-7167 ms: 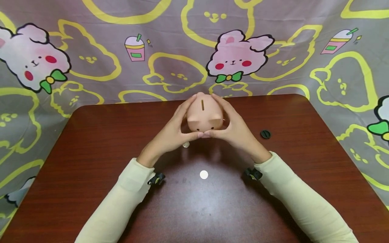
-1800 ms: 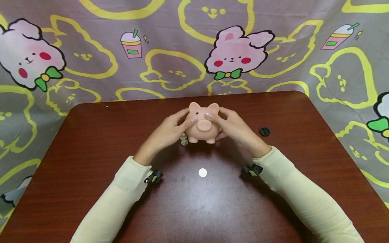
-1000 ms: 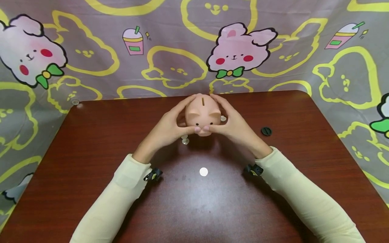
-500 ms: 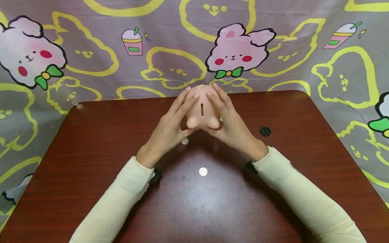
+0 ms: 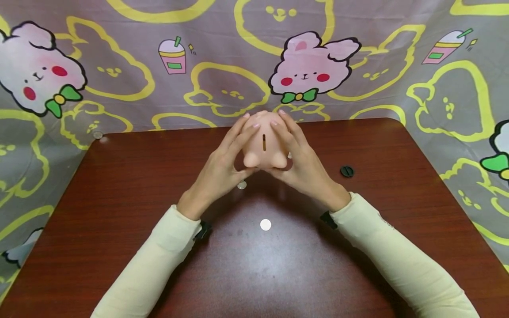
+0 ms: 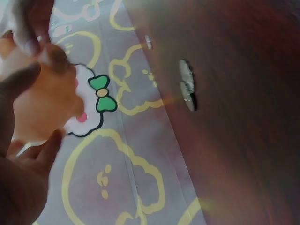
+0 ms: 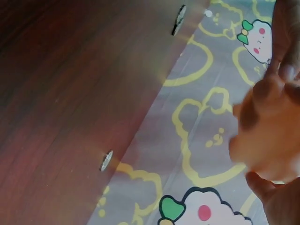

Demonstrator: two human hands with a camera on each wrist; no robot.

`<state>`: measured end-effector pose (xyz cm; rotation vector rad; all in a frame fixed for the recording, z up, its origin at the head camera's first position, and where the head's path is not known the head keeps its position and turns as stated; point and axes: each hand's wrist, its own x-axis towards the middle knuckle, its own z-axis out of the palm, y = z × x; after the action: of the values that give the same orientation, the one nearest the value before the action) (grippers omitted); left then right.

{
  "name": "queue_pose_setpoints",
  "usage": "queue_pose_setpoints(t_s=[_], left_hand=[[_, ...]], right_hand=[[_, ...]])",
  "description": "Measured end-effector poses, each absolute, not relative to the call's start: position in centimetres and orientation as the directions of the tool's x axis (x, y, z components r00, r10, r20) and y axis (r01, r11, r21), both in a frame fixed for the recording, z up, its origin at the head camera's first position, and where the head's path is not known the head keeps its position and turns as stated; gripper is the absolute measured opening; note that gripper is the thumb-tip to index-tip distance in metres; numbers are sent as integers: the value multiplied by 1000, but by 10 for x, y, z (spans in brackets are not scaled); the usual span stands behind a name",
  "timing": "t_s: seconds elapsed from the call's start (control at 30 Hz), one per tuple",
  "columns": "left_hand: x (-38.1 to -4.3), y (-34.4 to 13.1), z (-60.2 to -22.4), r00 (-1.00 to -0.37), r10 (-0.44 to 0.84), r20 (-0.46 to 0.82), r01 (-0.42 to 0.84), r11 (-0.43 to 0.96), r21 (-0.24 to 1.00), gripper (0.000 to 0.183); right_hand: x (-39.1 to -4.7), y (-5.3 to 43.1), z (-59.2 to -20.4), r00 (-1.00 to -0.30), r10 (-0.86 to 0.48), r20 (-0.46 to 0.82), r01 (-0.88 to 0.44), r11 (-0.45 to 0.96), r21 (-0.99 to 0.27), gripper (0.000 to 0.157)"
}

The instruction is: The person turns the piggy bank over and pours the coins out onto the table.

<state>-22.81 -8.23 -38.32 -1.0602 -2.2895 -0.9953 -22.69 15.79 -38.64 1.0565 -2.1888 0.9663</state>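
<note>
Both hands hold a pink piggy bank (image 5: 264,152) close to the table's far edge. It is tipped snout down, its coin slot facing the head camera and its ears toward the person. My left hand (image 5: 216,170) wraps its left side, fingers over the back and thumb beneath. On the other side my right hand (image 5: 308,170) grips it the same way. In the left wrist view, the table surface lies below the raised piggy bank (image 6: 44,105). Near the left thumb lies a coin (image 5: 242,185), with another overlapping it (image 6: 186,70). One more coin (image 5: 290,155) peeks out beside the right hand.
A round black plug (image 5: 347,171) lies on the brown table (image 5: 131,198) to the right. At the far left corner is a coin (image 5: 97,134). A bright white spot (image 5: 265,225) shows at the table's middle. Patterned cloth (image 5: 222,44) hangs behind and beside the table.
The piggy bank has gone from facing the person to snout down, and the fingers have shifted over its back. A coin has rolled from the back edge to the far left corner.
</note>
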Motion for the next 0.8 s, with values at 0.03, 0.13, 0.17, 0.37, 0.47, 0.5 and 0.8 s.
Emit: queue_pose_setpoints(t_s=[0.03, 0.13, 0.17, 0.37, 0.47, 0.5, 0.8], left_hand=[[-229, -83, -383, -643, 477, 599, 764, 442, 469, 93], [-230, -85, -382, -728, 470, 500, 682, 415, 602, 98], [-230, -86, -382, -752, 467, 465, 650, 408, 642, 99], [-231, -86, -383, -834, 451, 319, 487, 327, 810, 86], [-231, -85, -381, -860, 436, 264, 442, 379, 813, 72], [-231, -85, -381, -869, 430, 244, 429, 410, 805, 68], [-230, -83, -379, -912, 410, 35, 253, 492, 833, 59]], right_hand=[[-226, 158, -386, -584, -440, 682, -802, 438, -405, 102], [-224, 160, -386, -682, -408, 607, -730, 428, -532, 102], [-224, 160, -386, -714, -395, 577, -700, 422, -577, 101], [-224, 159, -382, -874, -296, 386, -479, 377, -793, 83], [-226, 159, -379, -930, -259, 259, -347, 397, -850, 66], [-227, 159, -378, -945, -255, 203, -293, 392, -872, 60], [-231, 158, -374, -951, -261, -166, 91, 276, -957, 51]])
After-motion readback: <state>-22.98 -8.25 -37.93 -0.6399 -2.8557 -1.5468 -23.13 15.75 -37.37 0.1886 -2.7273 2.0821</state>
